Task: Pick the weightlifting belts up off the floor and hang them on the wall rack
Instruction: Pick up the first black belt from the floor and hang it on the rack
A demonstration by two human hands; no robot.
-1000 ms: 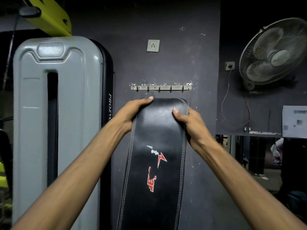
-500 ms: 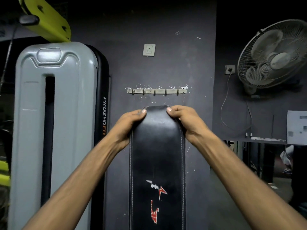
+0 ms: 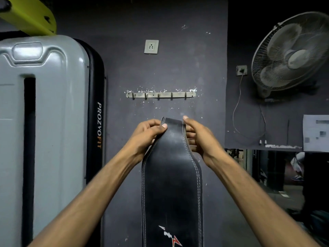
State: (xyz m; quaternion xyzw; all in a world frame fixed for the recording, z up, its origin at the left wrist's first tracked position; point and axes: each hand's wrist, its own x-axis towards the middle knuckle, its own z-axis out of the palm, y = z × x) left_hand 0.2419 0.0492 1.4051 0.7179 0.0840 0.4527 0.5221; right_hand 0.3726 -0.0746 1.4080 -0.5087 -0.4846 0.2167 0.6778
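A black leather weightlifting belt (image 3: 171, 184) with white stitching and a red-and-white logo hangs down in front of me. My left hand (image 3: 145, 138) grips its narrow upper end from the left, and my right hand (image 3: 199, 138) holds the same end from the right. The belt's top edge sits a short way below the metal wall rack (image 3: 160, 95), a bar with several small hooks, all bare. The belt's lower part runs out of the frame at the bottom.
A tall grey gym machine shroud (image 3: 44, 122) stands close on the left, with a yellow-green arm (image 3: 30, 15) above it. A wall socket (image 3: 151, 46) is above the rack. A wall fan (image 3: 292, 54) and its cable hang at the right.
My hands have slid along the belt from its wide part to its narrow end, so the logo now sits lower. The belt's top has dropped a little further below the rack.
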